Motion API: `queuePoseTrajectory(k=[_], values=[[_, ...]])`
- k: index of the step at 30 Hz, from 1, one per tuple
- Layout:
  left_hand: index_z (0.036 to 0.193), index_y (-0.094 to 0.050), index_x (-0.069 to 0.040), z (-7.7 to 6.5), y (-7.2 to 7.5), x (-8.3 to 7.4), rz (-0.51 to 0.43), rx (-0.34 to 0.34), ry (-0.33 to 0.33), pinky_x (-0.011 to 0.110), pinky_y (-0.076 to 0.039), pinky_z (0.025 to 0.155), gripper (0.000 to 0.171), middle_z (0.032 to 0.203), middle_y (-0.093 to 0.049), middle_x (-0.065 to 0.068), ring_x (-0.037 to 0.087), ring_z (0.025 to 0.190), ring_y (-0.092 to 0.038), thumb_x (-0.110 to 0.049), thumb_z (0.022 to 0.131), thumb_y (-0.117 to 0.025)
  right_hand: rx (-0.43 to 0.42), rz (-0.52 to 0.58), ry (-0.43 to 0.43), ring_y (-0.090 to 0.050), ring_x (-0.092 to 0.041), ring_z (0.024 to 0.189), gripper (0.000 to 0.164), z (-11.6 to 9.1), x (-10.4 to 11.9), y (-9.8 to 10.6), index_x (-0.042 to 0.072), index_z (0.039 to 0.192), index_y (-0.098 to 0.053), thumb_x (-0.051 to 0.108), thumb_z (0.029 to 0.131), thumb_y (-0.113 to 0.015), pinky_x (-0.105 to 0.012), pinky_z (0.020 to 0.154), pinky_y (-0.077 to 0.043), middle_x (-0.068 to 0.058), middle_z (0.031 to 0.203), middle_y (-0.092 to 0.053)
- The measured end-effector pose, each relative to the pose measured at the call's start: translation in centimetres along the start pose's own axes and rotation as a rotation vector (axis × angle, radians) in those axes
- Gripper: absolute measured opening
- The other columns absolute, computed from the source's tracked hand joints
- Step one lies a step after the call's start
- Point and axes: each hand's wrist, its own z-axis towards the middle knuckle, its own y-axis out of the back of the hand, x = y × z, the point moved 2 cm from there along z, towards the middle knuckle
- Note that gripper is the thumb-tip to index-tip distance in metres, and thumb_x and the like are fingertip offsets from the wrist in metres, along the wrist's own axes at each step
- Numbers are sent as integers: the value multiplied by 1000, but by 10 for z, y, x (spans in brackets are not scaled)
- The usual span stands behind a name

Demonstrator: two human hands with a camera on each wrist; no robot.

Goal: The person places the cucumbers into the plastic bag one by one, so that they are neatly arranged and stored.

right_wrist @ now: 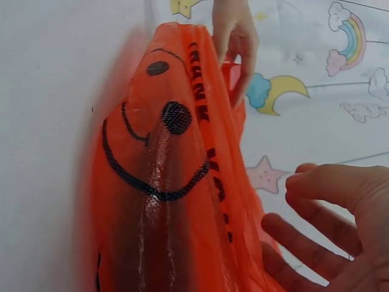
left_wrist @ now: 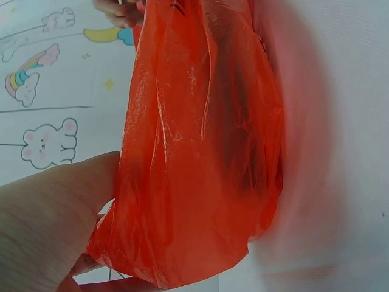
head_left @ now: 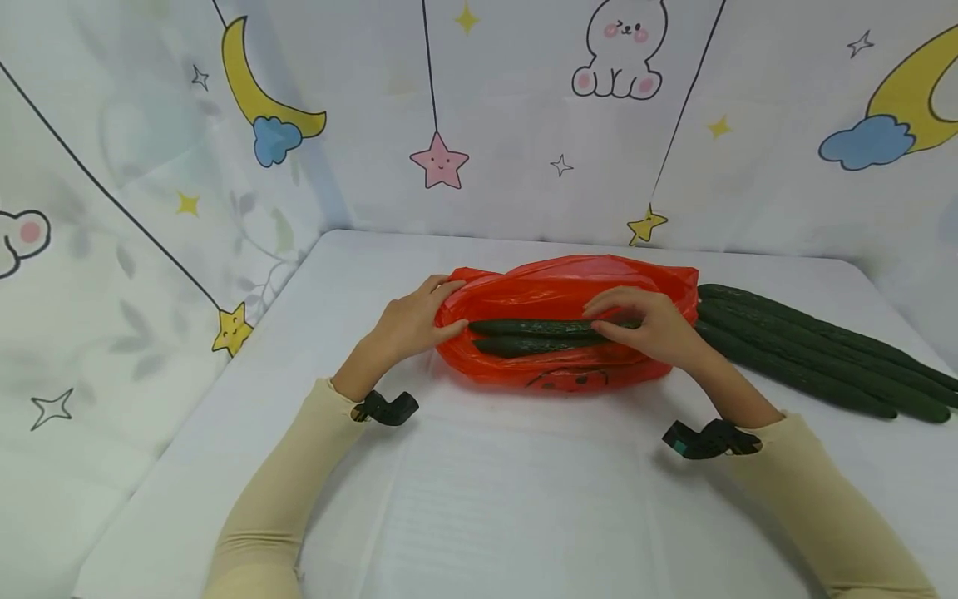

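Here we are at the white table (head_left: 524, 499), and the loose cucumbers (head_left: 808, 349) crowd the right side, lying lengthwise together; at least three, though overlap makes the exact count hard. The red plastic bag (head_left: 524, 291) sits just beside them, its right end hiding their near tips. Behind it all hangs the pale cloth backdrop (head_left: 524, 83), strung with moons and stars.

Now the bag: thin, glossy, crinkled, its mouth gaping upward, and two bagged cucumbers (head_left: 531, 328) lie inside, side by side, dark green, long and slim. The left hand (head_left: 415, 320) grips the bag's left end, thumb over the rim. Over on the right, the right hand (head_left: 651, 324) covers their far ends, fingers loosely bent and spread, holding nothing. Black lettering (right_wrist: 203, 103) runs along the film beside a printed face (right_wrist: 177, 118) (a cheerful one, smiling away).
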Motion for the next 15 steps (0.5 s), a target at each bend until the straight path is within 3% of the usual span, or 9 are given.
queuePoseTrajectory(k=[8, 15], values=[[146, -42, -9, 0, 0, 0, 10, -16, -15, 49, -57, 79, 65, 145, -44, 13, 31, 109, -61, -37, 92, -64, -32, -14, 34, -55, -5, 98, 28, -10, 8, 15, 4, 103, -71, -11, 80, -71, -17, 76, -49, -3, 102, -67], [146, -42, -9, 0, 0, 0, 14, -13, -14, 49, -57, 79, 65, 145, -43, 13, 31, 109, -61, -38, 92, -64, -42, -47, 95, -58, -5, 95, 38, -23, 11, 28, 7, 103, -71, -17, 74, -73, -14, 79, -49, -2, 102, -67]])
